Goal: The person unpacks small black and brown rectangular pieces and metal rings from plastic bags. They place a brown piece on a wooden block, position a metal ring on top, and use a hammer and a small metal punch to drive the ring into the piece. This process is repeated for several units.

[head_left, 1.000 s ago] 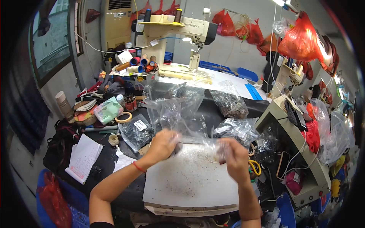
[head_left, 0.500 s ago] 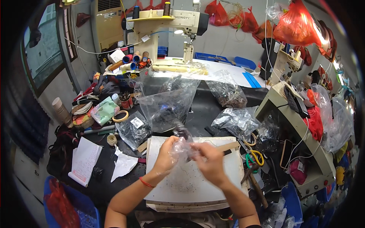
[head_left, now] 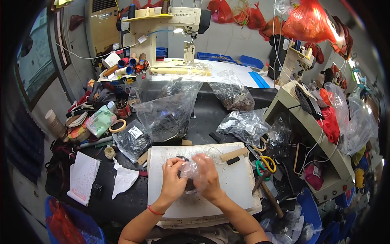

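Observation:
A crumpled clear plastic bag is between my two hands, above the white board. My left hand is closed on the bag's left side, fingers curled and a ring showing. Dark contents show below the bag's bunched part, but I cannot make out what they are. My right hand is at the bag's right side. Motion smears its fingers, so their grip is unclear. Just right of the hands, a tan strip and a short black piece lie on the board.
Filled clear bags stand along the board's far side. Scissors with yellow handles and a hammer lie to the right. A notebook and torn paper are at left. A sewing machine stands behind.
Both hands have come nearer to me over the board with the bag. The dark contents, beyond the hands before, now show mostly beneath them. The whole view has shifted slightly.

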The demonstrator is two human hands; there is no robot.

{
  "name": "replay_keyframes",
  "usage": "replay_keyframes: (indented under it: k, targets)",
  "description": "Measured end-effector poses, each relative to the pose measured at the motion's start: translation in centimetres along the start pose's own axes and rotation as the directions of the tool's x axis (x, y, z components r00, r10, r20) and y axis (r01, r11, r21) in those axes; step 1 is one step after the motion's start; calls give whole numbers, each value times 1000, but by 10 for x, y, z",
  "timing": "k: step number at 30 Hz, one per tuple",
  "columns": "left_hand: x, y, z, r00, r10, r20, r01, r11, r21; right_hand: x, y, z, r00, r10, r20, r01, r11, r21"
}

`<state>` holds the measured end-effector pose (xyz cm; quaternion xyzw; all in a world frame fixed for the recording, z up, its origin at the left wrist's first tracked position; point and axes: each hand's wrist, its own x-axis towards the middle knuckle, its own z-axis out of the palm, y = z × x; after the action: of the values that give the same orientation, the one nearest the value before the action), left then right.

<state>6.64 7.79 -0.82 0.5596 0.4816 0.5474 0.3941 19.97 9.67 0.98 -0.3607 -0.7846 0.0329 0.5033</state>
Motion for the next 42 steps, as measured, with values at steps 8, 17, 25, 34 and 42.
replay_keyframes:
  k: [8,17,25,34,42]
  targets:
    - [6,8,-11,841,-367,397,520,750,-409,8,15,-15,802,541,254,-574,815,77]
    - [3,13,-7,899,-331,288,419,839,-346,-1,-21,-31,960,39,278,-55,997,51]
    - [19,45,-16,963,-106,246,88,992,86,37,-29,-54,980,132,149,-154,977,147]
    - [117,104,-116,822,543,-173,-248,613,750,228,-72,-58,963,123,-240,11,872,489]
    - [125,58,-133,905,404,-136,-179,651,738,248,-15,28,938,340,61,-341,884,320]
